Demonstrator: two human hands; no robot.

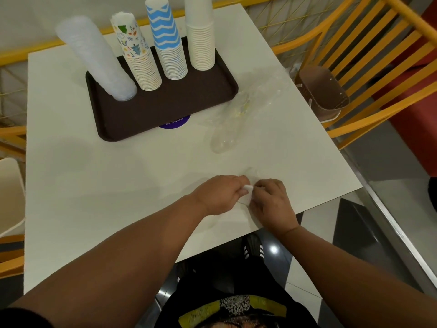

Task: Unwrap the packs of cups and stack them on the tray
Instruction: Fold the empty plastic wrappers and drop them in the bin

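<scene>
You have a single view, worn on the head, looking forward and steeply down over the square white table [118,185] from its near edge. It sits close above both forearms, which reach in from the bottom. The dark brown plastic tray [179,107] lies at the far side, the yellow wooden chair [369,67] far right.
</scene>
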